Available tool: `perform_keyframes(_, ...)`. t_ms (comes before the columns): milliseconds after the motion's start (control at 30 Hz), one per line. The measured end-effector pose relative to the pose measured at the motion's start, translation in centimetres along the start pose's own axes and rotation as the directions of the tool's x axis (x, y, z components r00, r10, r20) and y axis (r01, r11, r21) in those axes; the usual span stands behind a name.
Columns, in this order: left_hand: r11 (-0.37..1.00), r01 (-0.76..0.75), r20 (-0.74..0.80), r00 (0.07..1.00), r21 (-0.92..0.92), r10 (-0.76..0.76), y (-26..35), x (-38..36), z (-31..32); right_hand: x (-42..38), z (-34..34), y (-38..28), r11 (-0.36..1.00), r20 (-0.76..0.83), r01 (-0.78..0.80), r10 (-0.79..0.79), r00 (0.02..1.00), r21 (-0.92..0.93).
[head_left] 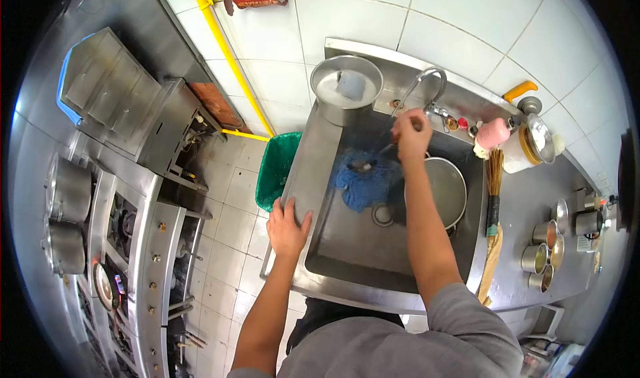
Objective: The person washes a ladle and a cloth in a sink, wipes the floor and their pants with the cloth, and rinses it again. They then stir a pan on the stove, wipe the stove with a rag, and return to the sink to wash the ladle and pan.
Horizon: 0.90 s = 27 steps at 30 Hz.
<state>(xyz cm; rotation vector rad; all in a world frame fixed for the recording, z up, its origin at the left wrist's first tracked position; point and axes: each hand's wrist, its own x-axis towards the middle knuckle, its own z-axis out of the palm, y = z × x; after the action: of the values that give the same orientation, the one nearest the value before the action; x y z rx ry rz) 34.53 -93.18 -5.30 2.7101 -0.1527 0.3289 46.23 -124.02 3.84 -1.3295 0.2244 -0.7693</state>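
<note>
My right hand [412,135] is closed above the sink, just in front of the curved faucet [433,78]. From it a long-handled metal utensil [383,153] slants down to the left, and its rounded end rests at a wet blue cloth [363,186]. That cloth lies on the floor of the steel sink [360,261], close to the drain [383,215]. Partly behind my right forearm, a large round metal pot [448,185] sits in the basin. My left hand [288,230] rests with fingers spread on the sink's left ledge and holds nothing.
A pot of cloudy liquid [347,88] stands at the back left corner. Below the left ledge is a green bin [275,171]. On the right are a stick brush [494,191], a pink bottle [493,133] and several small metal cups [535,259]. The stove [143,245] lies far left.
</note>
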Motion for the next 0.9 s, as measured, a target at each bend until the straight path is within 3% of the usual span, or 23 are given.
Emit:
perform_keyframes(33,1.000,0.012,0.008,1.000,-0.012,-0.012,0.1,0.1,0.0,-1.3,-0.1,2.8,1.000,0.082,0.013,-0.014,0.997,0.009)
perform_keyframes(100,0.999,0.019,0.001,1.000,-0.034,-0.019,0.5,0.7,0.0,-2.3,-0.6,7.2,0.986,0.249,0.039,0.002,0.969,-0.162)
perform_keyframes(167,0.999,0.026,0.015,1.000,-0.040,-0.025,0.2,0.2,0.0,-1.6,-0.5,7.3,0.977,0.225,-0.006,0.055,0.973,-0.214)
perform_keyframes(233,0.999,0.030,0.011,0.999,-0.030,-0.030,0.4,0.4,-0.2,-0.3,0.7,2.1,0.991,0.125,-0.057,0.072,0.990,-0.121)
perform_keyframes(300,0.999,0.045,0.024,0.999,-0.012,-0.045,0.2,0.2,-0.1,-1.4,0.1,-2.2,0.995,0.155,-0.068,0.079,0.985,-0.078)
perform_keyframes(367,1.000,0.007,-0.008,1.000,0.011,-0.007,0.1,0.2,0.2,-3.7,-0.9,-2.4,0.987,0.197,-0.081,0.107,0.975,-0.136)
perform_keyframes(433,1.000,0.016,0.010,1.000,0.007,-0.017,0.1,0.1,0.1,-5.4,-2.1,3.6,0.984,0.216,-0.125,0.149,0.965,-0.123)
perform_keyframes(500,0.999,0.037,0.028,0.999,0.009,-0.037,0.1,0.1,0.2,-2.4,-1.6,4.2,0.993,0.084,-0.024,0.034,0.996,-0.115)
perform_keyframes(533,1.000,0.022,0.040,0.999,0.021,-0.023,-0.2,-1.1,0.0,-2.2,-2.0,4.8,0.995,0.017,-0.060,0.062,0.998,-0.076)
perform_keyframes(667,1.000,0.014,0.012,1.000,0.015,-0.014,0.2,0.3,0.1,2.4,0.3,3.6,0.999,-0.069,0.033,-0.032,0.997,0.006)
perform_keyframes(767,1.000,0.007,0.006,1.000,0.009,-0.007,0.1,0.2,0.3,2.1,0.3,0.7,0.993,0.001,0.098,-0.099,0.995,0.070)
perform_keyframes(900,0.999,0.026,-0.002,1.000,-0.023,-0.026,0.3,0.4,0.1,0.5,-1.7,0.6,0.986,0.080,0.166,-0.167,0.983,0.020)
